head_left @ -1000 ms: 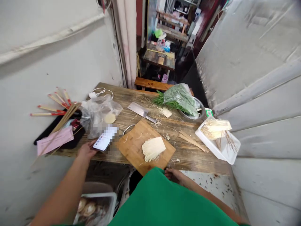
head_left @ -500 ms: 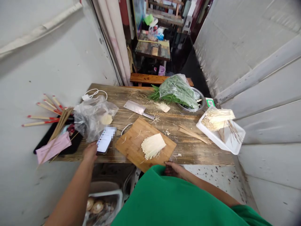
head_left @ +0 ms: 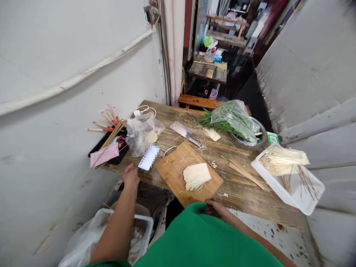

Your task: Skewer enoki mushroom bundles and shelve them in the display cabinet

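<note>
Beside the phone [head_left: 148, 158] with its lit screen, my left hand [head_left: 131, 175] rests at the table's front edge. It holds nothing that I can see, and its fingers are loosely apart. My right hand [head_left: 216, 207] is closed on the near right edge of the wooden cutting board [head_left: 174, 167], partly hidden by the green shirt. On that board lies a flat bundle of enoki mushrooms [head_left: 197, 176], with loose strands about it. A cleaver [head_left: 182, 129] lies behind the board, its handle pointing right.
Bamboo skewers [head_left: 247, 173] lie right of the board, near a white tray [head_left: 302, 196] of enoki. Bagged green vegetables [head_left: 232, 120] fill a bowl at the back. A clear plastic bag [head_left: 143, 131] and a pink slip [head_left: 104, 154] are at left. Below stands a white bin [head_left: 146, 233].
The view has turned left, so the table appears further right. My left hand has drawn slightly away from the phone. My right hand stays at the board's edge.
</note>
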